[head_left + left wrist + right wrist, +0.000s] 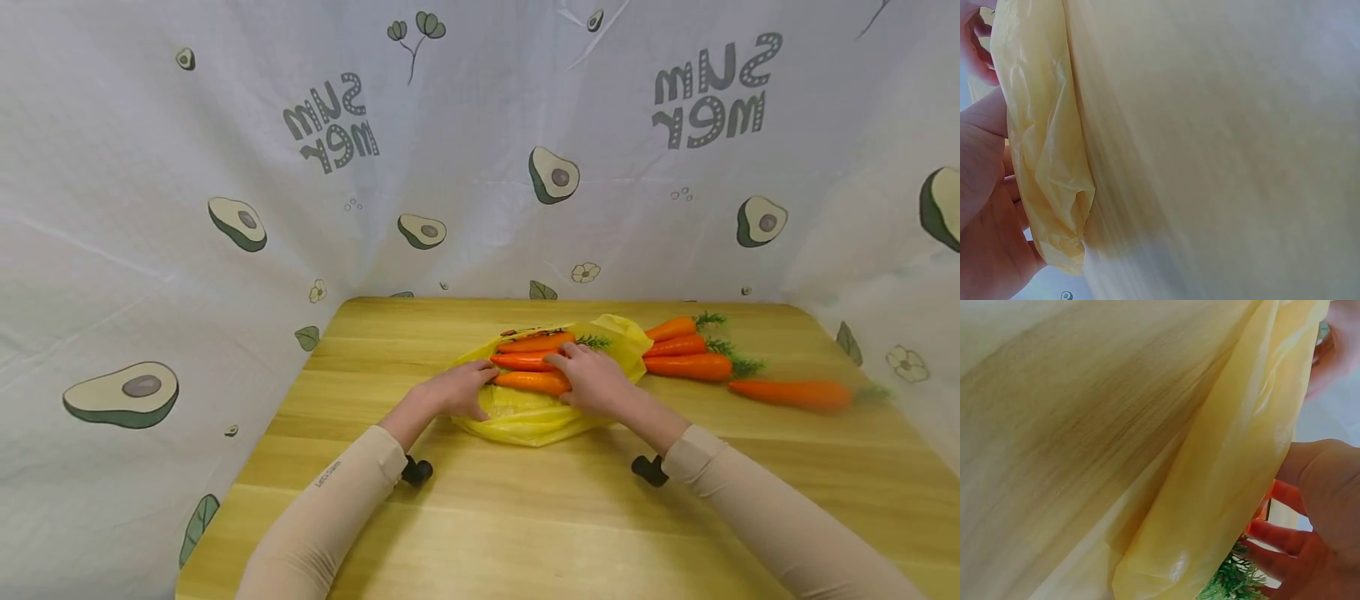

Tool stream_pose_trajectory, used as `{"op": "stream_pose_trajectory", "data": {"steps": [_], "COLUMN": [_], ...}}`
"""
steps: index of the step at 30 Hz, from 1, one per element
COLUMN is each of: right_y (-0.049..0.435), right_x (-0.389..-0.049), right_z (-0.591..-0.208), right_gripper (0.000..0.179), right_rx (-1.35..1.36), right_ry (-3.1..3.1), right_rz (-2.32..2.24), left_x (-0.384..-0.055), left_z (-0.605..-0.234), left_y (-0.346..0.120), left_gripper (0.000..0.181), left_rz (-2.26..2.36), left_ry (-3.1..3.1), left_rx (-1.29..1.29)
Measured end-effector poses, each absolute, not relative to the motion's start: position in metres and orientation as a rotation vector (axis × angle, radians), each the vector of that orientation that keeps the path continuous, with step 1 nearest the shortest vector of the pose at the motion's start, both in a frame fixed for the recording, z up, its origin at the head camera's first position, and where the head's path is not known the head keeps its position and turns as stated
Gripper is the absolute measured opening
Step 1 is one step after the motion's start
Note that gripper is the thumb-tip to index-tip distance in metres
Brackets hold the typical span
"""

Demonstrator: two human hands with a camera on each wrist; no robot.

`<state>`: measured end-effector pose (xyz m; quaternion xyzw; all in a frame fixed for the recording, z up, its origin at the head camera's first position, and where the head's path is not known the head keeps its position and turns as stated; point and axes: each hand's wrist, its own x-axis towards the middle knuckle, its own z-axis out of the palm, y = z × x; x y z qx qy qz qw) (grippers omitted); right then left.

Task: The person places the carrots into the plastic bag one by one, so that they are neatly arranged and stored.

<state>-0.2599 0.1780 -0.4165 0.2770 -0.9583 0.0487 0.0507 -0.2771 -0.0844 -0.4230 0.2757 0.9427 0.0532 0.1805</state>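
Note:
A yellow plastic bag (525, 429) lies flat on the table with three orange carrots on it: a back one (536, 342), a middle one (521, 361) and a front one (528, 382). My left hand (459, 390) rests at the bag's left side, fingertips by the narrow carrot tips. Over the thick ends, my right hand (597, 382) holds the front carrot between thumb and fingers; its fingers partly cover the carrots. In the left wrist view, crumpled bag plastic (1047, 144) hides the left fingertips. Green leaves (1235, 575) show below the right fingers in the right wrist view.
Right of the bag lie several more carrots with green tops, among them one (688, 367) near the bag and one (795, 394) farther right. The wooden table (510, 508) meets a pale printed curtain (480, 167) behind and at both sides.

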Motion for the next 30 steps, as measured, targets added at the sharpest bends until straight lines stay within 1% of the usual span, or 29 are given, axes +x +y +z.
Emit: {"op": "stream_pose_trajectory", "data": {"steps": [12, 16, 20, 30], "right_y": [0.178, 0.18, 0.181, 0.18], "right_x": [-0.264, -0.265, -0.265, -0.262], "right_z": [-0.414, -0.414, -0.411, -0.412], "right_gripper": [0.065, 0.064, 0.062, 0.063], "right_rx": [0.818, 0.8, 0.783, 0.77], "right_ry": [-2.96, -2.98, -2.992, -3.005], "right_rz": [0.113, 0.11, 0.11, 0.127], "left_x": [-0.28, -0.279, -0.277, -0.272], "left_z": [-0.425, -0.423, -0.421, -0.42], "left_y": [-0.093, -0.096, -0.097, -0.095], "left_gripper": [0.083, 0.084, 0.081, 0.076], "left_rz": [0.123, 0.155, 0.144, 0.117], "left_ry": [2.716, 2.749, 2.763, 2.725], "left_rx": [0.829, 0.844, 0.864, 0.829]}}
